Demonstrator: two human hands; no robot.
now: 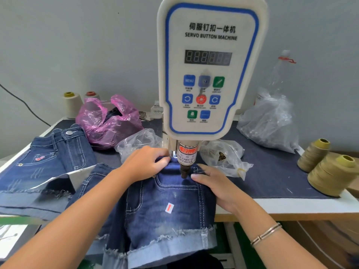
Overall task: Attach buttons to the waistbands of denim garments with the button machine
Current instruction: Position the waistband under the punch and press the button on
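Observation:
A white servo button machine (pixel 209 61) with a blue-edged control panel stands at the centre of the table. Its dark punch head (pixel 184 170) sits right over the waistband of a pair of dark denim shorts (pixel 167 208) with frayed cuffs and a small red-marked sticker. My left hand (pixel 144 164) pinches the waistband just left of the punch, fingers curled over the fabric edge. On the shorts just right of the punch, my right hand (pixel 215 186) rests with its fingers laid flat on the denim.
A second pair of denim shorts (pixel 58 152) with a metal button lies at the left. A pink plastic bag (pixel 108 121) and clear bags (pixel 270 123) lie behind. Olive thread cones (pixel 328 175) stand at the right edge, cream cones (pixel 71 104) at back left.

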